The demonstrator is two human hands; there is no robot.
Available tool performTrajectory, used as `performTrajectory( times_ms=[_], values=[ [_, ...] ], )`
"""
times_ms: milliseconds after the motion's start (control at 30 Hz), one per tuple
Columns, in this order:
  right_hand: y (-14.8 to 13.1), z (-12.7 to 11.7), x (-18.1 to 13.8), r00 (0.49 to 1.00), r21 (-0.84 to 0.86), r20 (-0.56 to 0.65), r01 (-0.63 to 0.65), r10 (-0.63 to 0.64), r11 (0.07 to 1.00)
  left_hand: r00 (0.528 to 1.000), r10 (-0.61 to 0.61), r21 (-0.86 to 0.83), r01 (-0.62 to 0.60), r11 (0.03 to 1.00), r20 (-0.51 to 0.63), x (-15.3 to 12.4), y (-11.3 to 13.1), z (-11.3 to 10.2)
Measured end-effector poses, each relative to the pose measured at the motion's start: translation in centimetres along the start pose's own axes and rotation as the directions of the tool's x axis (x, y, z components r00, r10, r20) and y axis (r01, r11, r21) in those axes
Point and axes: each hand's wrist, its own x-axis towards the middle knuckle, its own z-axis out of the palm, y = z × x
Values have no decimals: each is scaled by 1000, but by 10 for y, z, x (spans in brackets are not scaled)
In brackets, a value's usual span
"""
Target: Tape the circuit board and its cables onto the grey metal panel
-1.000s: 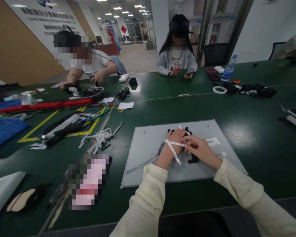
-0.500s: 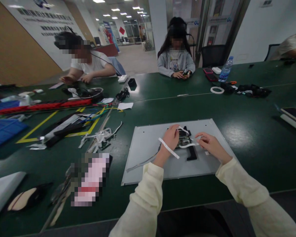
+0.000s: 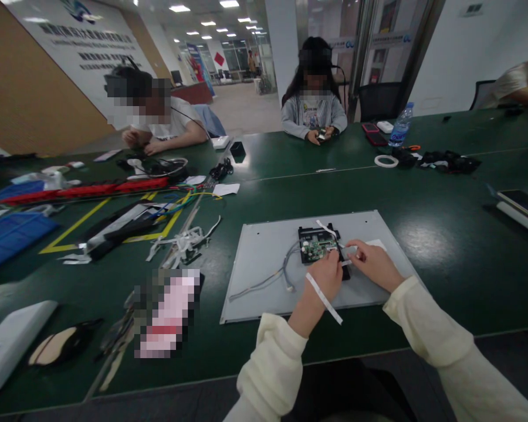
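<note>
Evidently, left hand (image 3: 327, 273) and right hand (image 3: 375, 264) sat narrowly apart, grips unclear; hard tugging on the white strip (image 3: 347, 263) between risked shifting the circuit board (image 3: 313, 248) just beyond.

1 bottle (image 3: 401, 125) and apparently 1 mouse (image 3: 60, 344).

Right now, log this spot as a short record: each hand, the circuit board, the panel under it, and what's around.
Left hand: fingers at the near right part of the circuit board, hold unclear; white strip across the wrist area
Right hand: beside the right edge of the black frame, fingers bent, hold unclear
Circuit board: green, set in the black frame
Panel: grey, flat on the green table
Cable: grey, left of the board
Around: tangled white strips left of the panel; bottle farther off, right
</note>
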Motion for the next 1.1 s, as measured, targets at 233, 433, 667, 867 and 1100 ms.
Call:
performTrajectory(
  times_ms=[233, 433, 667, 867, 1100],
  values=[
    [-9, 3, -5, 999, -347, 43, 22, -8, 938, 1000, 18, 112, -19, 993, 16, 0, -1, 6],
    [-12, 4, -8, 1000, -495, 1, -19, 23, 869, 1000, -12, 117, 10, 993, 19, 2, -6, 8],
    [-2, -5, -14, 993, -493, -109, -85, 35, 866, 999, -28, 118, 25, 993, 21, 0, -9, 7],
    [-26, -10, -45, 944, -185, -101, 291, -313, 938, 999, -27, 47, 25, 999, 29, -2, -12, 3],
    [-76, 4, -72, 788, -111, -19, 610, -616, 784, 993, -102, -3, 102, 995, 62, 5, -17, 2]
  ],
)
